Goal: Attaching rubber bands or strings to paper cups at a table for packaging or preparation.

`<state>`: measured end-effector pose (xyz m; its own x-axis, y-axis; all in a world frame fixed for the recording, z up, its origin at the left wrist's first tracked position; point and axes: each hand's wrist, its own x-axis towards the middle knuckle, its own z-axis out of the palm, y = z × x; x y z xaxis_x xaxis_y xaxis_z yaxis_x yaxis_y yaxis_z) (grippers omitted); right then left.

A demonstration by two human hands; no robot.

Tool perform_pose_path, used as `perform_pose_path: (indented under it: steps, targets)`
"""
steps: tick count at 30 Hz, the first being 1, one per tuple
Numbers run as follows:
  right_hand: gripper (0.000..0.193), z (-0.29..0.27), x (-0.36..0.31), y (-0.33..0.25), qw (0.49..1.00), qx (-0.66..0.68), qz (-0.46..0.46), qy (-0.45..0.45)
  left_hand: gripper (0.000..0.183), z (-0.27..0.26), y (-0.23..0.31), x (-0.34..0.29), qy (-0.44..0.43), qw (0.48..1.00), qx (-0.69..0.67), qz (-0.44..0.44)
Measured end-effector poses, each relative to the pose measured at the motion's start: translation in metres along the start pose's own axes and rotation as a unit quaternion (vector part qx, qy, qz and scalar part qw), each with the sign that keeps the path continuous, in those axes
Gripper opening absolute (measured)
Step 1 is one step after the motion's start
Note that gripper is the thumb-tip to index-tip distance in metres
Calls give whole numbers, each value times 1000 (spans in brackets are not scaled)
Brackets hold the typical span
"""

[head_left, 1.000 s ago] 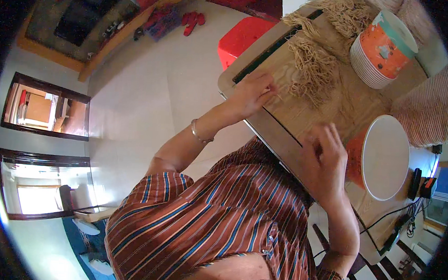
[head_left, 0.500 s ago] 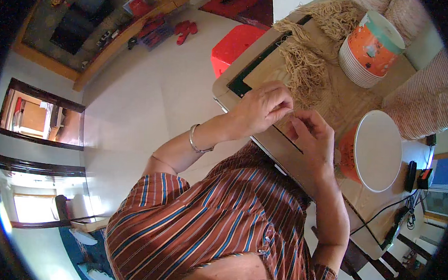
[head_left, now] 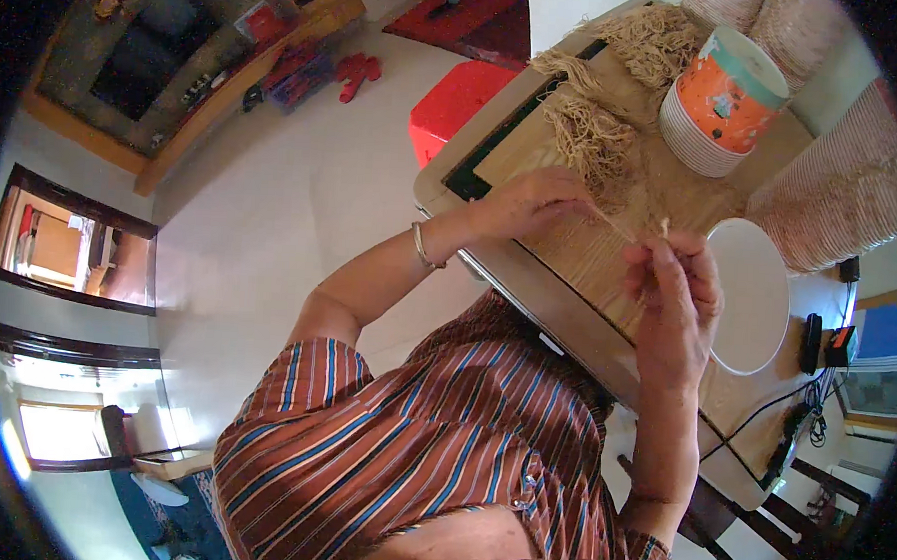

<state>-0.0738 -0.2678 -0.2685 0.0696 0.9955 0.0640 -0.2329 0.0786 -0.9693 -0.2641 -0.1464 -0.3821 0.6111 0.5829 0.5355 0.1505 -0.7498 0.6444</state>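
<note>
Head: strand spans left hand to right hand.

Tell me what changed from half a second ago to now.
The right hand has moved right, away from the left hand, and now partly covers the nearer tub. A thin strand now shows between the hands. The yarn heap and the stacked tubs stayed where they were on the table.

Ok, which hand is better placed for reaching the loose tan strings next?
Likely the left hand: it is closer to the tan strings, while the right hand is farther off, near the white-faced tub. Both seem to pinch a thin strand.
</note>
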Motion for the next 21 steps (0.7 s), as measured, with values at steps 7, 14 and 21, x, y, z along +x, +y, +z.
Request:
perform_pose_path:
  steps: [7, 14, 21]
  targets:
    - [7, -26, -24, -47, 996, 48, -61, 31, 13, 13, -58, 8, 24, 991, 111, 71]
    - [16, -93, -36, -93, 963, 115, -241, 26, 13, 16, -45, 2, -28, 983, 178, -35]
    - [42, -176, -56, -181, 899, 252, -323, -157, 29, 12, -70, -7, 11, 987, 141, 80]
